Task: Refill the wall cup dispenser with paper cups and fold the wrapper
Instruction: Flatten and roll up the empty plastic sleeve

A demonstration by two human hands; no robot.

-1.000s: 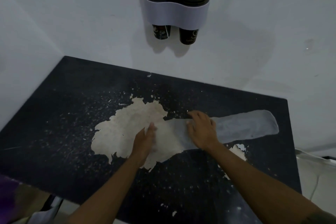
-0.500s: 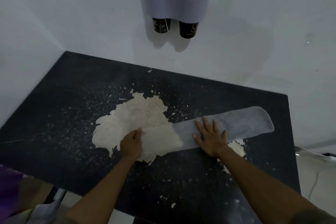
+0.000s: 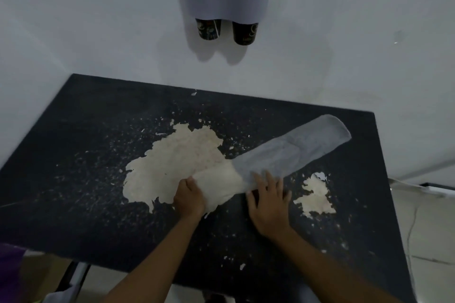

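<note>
A long, clear, thin plastic wrapper (image 3: pixel 283 155) lies flat on the black table (image 3: pixel 81 130), running slantwise from its rounded far end near the table's right rear corner down toward the person, with its near end between and under the two hands. The left hand (image 3: pixel 189 198) has its fingers curled round the wrapper's near end, where the film lies over a large pale patch of bare, worn surface (image 3: pixel 177 167). The right hand (image 3: pixel 268 200) lies flat, fingers straight and spread, its fingertips pressing the wrapper's near edge just right of the left hand; the two hands are close together but do not touch. A smaller pale worn patch (image 3: pixel 316 195) sits just right of the right hand. On the white wall above, the white wall cup dispenser (image 3: pixel 225 5) holds two stacks of dark paper cups (image 3: pixel 208 29), the lowest cup of each stack poking out below the white band. The cups carry light printed marks, but these are too small and dim to read. The dispenser's top is cut off by the frame's upper edge, and the whole scene is dim.
</note>
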